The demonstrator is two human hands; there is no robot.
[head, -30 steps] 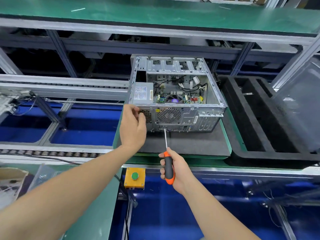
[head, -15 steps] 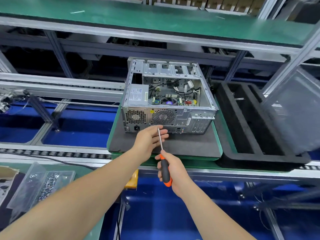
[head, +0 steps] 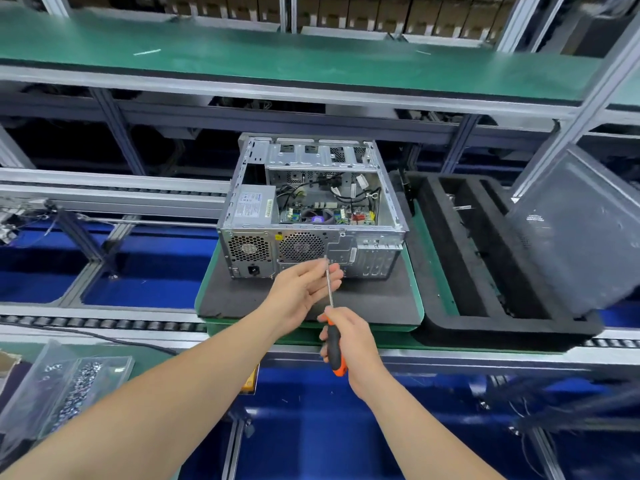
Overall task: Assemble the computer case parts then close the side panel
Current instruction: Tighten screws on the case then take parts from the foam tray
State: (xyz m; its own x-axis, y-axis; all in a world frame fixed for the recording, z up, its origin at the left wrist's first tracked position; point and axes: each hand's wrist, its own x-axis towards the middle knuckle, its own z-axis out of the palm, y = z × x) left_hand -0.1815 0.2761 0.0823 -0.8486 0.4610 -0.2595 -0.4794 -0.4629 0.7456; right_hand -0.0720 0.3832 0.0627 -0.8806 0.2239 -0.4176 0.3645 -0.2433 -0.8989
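The right hand (head: 349, 344) is gripping the screwdriver (head: 334, 351) handle. The left hand (head: 301, 289), fingers loosely spread, is touching its shaft just in front of the open computer case (head: 311, 209), which is lying toward the foam mat's (head: 242, 299) far edge. A clear bin (head: 114, 367) is holding screws (head: 78, 386).

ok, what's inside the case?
In the case: power supply, board with cooler fan, cables. The drive cage and power supply cover what lies beneath them.
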